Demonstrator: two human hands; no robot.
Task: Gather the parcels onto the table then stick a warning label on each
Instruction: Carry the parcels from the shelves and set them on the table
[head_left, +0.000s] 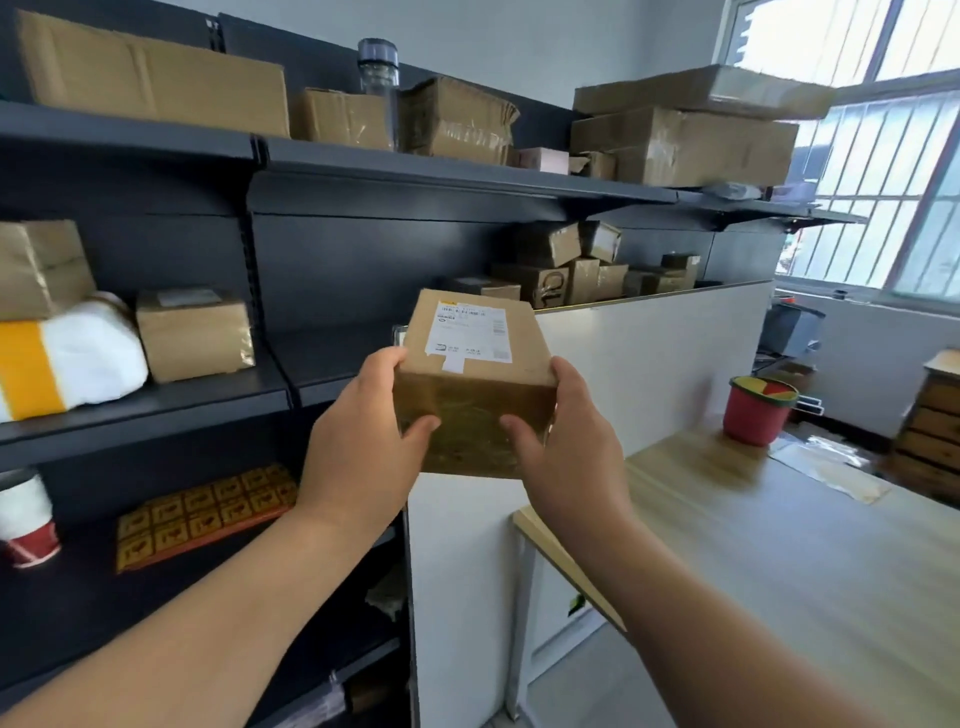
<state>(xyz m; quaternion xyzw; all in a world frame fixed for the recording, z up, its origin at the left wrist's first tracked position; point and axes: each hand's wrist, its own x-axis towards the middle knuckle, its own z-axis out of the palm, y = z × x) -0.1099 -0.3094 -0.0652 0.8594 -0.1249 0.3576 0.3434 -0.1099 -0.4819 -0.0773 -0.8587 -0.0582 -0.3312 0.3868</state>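
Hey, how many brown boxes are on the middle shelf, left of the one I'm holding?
2. The far-left box, cut by the frame edge, sits above the white-and-yellow bag; the second box stands right of that bag. Others may be hidden behind them.

Single head view, looking forward and slightly down, shelving (457, 182) close on the left, table (779, 545) near right.

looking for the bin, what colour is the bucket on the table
Red, with a green rim; the bucket stands at the far end of the table. The head view shows it.
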